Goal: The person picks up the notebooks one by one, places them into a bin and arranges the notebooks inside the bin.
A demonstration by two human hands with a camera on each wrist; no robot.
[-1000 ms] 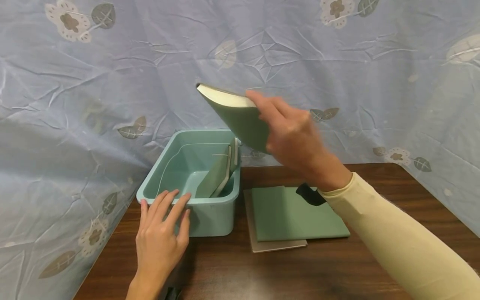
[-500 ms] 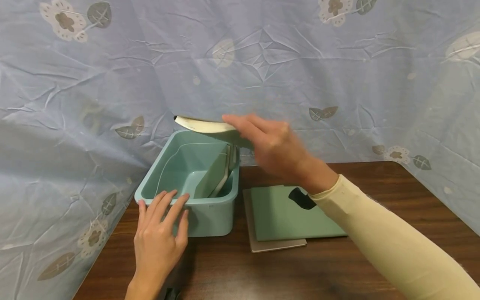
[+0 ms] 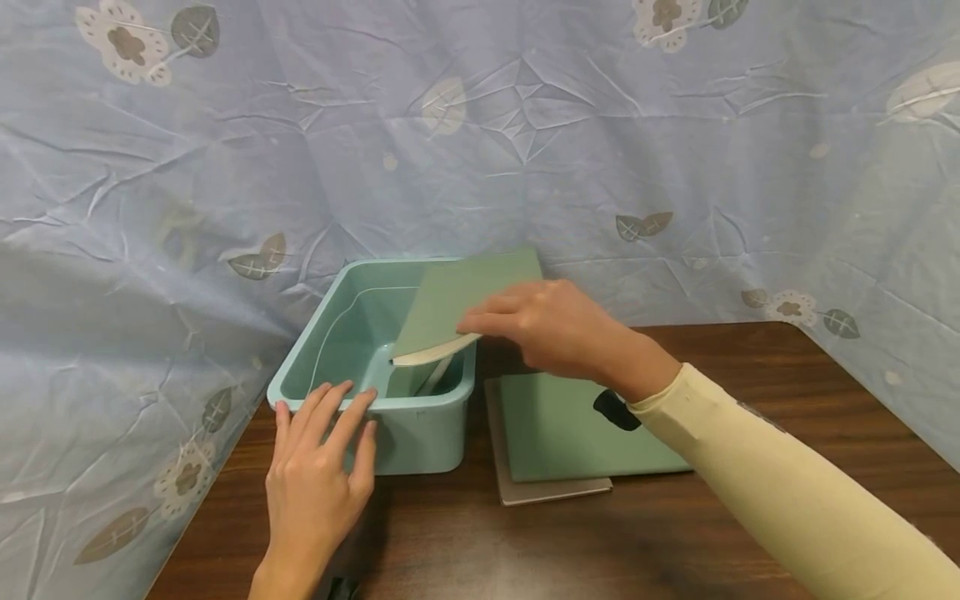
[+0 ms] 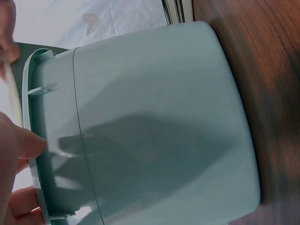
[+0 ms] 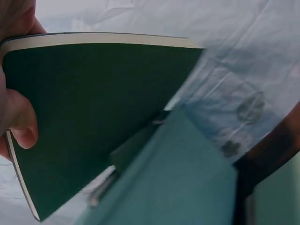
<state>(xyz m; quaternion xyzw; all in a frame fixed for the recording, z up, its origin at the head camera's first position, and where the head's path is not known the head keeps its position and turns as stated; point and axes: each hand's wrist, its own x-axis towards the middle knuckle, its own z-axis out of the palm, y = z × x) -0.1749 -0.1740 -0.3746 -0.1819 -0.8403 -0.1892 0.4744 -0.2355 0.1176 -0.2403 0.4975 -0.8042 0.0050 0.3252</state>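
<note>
My right hand (image 3: 551, 325) pinches a green-covered notebook (image 3: 465, 292) by its edge, thumb on one cover and fingers on the other. The notebook hangs tilted above the right side of a pale teal plastic bin (image 3: 420, 437), its pale page edges facing me. Inside the bin, partly hidden below it, a green notebook (image 3: 408, 382) leans by the right wall. My left hand (image 3: 318, 483) holds the bin's near rim; in the left wrist view, the thumb (image 4: 30, 143) lies at the outer lip and the fingers (image 4: 23, 201) reach behind it.
Right of the bin, another green notebook (image 3: 577, 433) lies flat over a beige notebook (image 3: 555, 492) on the dark wooden table (image 3: 465, 550). A patterned lilac cloth (image 3: 300, 167) hangs behind and along both sides. The bin's left half shows its bare floor.
My right hand has lowered the notebook down and left to the bin, and tipped it so that its upper cover now faces me. My left hand stays on the rim.
</note>
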